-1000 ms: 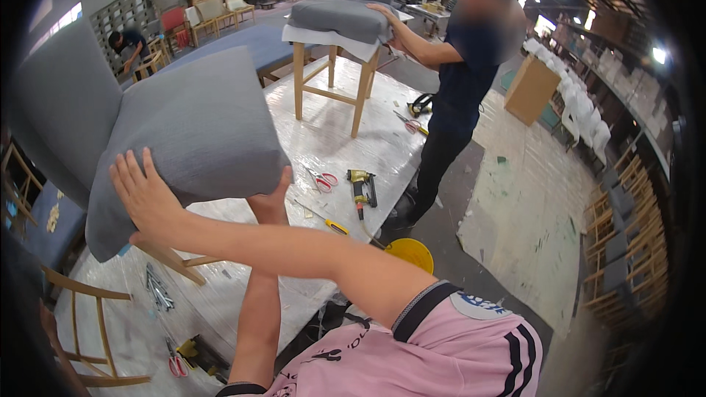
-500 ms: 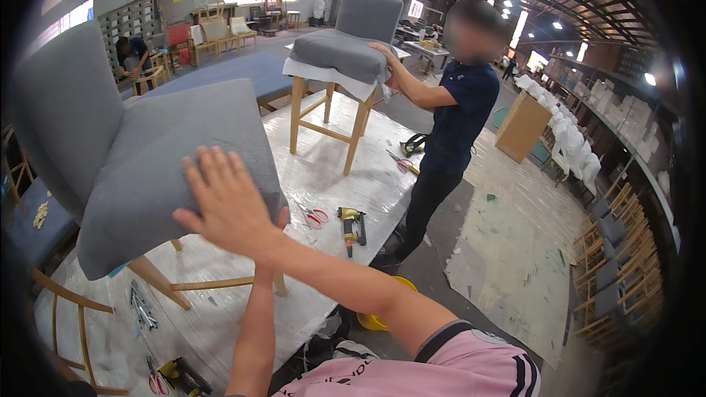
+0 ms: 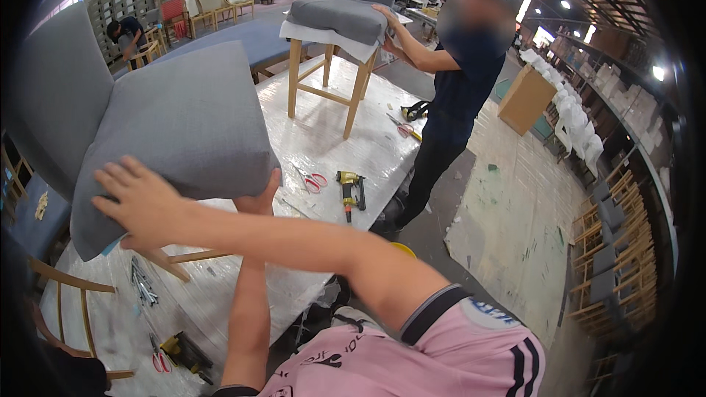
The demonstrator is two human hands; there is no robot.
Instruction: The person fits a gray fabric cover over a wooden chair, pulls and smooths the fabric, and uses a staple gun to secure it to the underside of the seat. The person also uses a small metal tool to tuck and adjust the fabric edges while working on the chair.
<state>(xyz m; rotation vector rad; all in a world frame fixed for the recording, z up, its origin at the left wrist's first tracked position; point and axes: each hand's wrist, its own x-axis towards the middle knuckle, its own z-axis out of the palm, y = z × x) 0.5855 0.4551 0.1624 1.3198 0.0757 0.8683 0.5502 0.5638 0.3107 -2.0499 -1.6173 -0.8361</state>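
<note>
A grey upholstered chair [image 3: 176,117] with wooden legs stands on the plastic-covered table at the left. My right hand [image 3: 140,202] crosses over my left arm and lies spread on the front side of its seat, near the left front corner, fingers stretched out. At the right front corner my left hand [image 3: 257,195] grips the seat edge, thumb up against the grey fabric; its other fingers are hidden by the seat. A staple gun [image 3: 351,192] and red-handled scissors [image 3: 315,182] lie on the table right of the chair.
Across the table a person [image 3: 471,73] in dark clothes holds another grey chair [image 3: 338,18]. Loose bolts [image 3: 144,283], more scissors [image 3: 160,359] and a second staple gun [image 3: 185,353] lie near my left forearm. A wooden frame [image 3: 73,287] is at the near left.
My right hand has slid from the seat's top leftward and down to its front side. My left hand stays at the right front corner. The view has tilted down slightly.
</note>
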